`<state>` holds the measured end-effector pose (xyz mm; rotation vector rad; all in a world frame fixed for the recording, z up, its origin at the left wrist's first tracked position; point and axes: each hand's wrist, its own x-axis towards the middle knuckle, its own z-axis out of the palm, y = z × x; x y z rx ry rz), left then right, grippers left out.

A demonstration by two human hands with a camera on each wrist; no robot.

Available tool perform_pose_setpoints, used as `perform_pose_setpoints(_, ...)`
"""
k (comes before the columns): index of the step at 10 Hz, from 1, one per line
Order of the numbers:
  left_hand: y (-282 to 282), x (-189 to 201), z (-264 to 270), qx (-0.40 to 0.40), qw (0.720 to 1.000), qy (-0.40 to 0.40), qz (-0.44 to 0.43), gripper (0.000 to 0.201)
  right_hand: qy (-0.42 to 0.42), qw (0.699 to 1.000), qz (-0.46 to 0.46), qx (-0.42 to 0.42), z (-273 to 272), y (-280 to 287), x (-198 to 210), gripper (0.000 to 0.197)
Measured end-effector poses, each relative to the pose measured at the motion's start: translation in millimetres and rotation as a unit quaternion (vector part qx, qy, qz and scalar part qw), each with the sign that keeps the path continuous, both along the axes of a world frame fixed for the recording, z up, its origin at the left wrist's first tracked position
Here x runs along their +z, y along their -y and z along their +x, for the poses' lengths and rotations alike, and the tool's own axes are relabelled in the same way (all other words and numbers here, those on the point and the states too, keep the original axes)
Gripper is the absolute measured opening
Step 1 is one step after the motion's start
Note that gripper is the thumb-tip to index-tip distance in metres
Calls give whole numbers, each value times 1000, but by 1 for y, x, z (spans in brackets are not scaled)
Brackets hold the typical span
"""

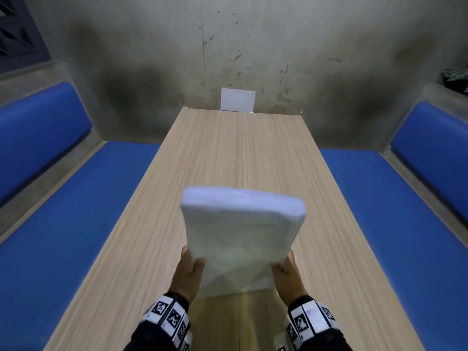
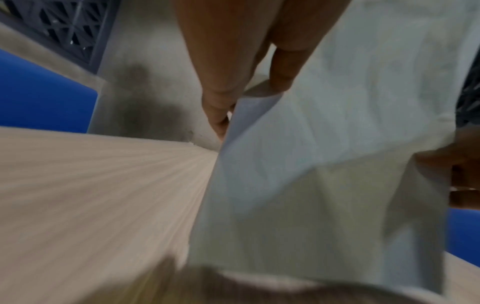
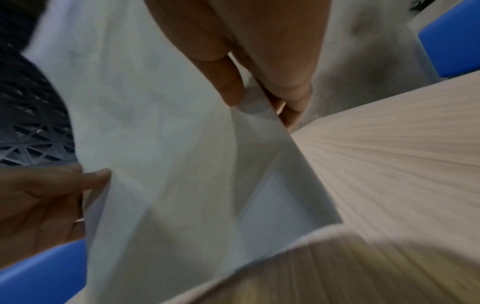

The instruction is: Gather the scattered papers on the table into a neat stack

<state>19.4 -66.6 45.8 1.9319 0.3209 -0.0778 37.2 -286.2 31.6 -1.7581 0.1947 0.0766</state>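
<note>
The left hand (image 1: 187, 271) grips the left edge of the papers (image 1: 240, 239), thumb on the near face and fingers (image 2: 221, 107) behind, as the left wrist view shows. Between the hands the papers stand nearly upright, tilted away at the top, with the bottom edge down at or just above the worktop (image 1: 228, 148); motion blur keeps me from telling whether it touches. The right hand (image 1: 287, 272) holds the right edge the same way, thumb in front and fingers (image 3: 291, 98) wrapped behind.

Judging by this pose, the sheets are being squared, probably by tapping the bottom edge on the worktop. The bundle looks light and thin. It is soft, too: the wrist views show creases and one sheet sticking out at an angle near the right hand, so the stack is not yet even. Loose sheets slide on each other, and a tight pinch would stop them settling while a slack one would let them fan out. The sensible hold is where it is now, low on both side edges, firm enough to keep the bundle upright and loose enough to let the sheets drop level. Holding higher up would help if the top flops.

Well beyond the hands, a white sheet (image 1: 237, 99) leans on the wall at the worktop's far end. Blue benches (image 1: 76, 198) run along both sides.
</note>
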Motion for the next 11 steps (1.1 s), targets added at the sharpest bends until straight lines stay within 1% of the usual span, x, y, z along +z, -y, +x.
perform_pose_setpoints(1, -3, 2, 13, -16, 998, -53, 36, 52, -28, 999, -32, 15, -1, 1, 7, 34)
perform_pose_setpoints(2, -7, -6, 23, -62, 989, -129, 39, 51, -107, 993, -47, 27, -3, 4, 4, 40)
perform_pose_setpoints(3, -5, -26, 22, -76, 968, -227, 79, 59, -195, 975, -100, 25, -4, 3, -21, 41)
perform_pose_setpoints(4, -3, -40, 16, -85, 946, -291, 118, 61, -232, 964, -129, 16, -9, -1, -42, 41)
perform_pose_setpoints(5, -5, -46, 11, -88, 937, -306, 146, 60, -245, 957, -156, -8, -12, 1, -55, 39)
perform_pose_setpoints(6, -6, -45, 10, -55, 940, -284, 180, 53, -249, 939, -236, -10, -13, 6, -61, 32)
perform_pose_setpoints(7, 0, -46, 9, -62, 934, -299, 186, 56, -257, 928, -268, -2, -14, 7, -62, 34)
perform_pose_setpoints(9, 13, -44, 11, -64, 919, -311, 232, 57, -279, 913, -298, -5, -13, -1, -64, 36)
perform_pose_setpoints(10, 15, -42, 11, -58, 922, -310, 222, 56, -287, 910, -298, -10, -13, -3, -57, 38)
perform_pose_setpoints(11, 12, -44, 12, -32, 929, -298, 215, 61, -270, 920, -284, -27, -14, -1, -60, 46)
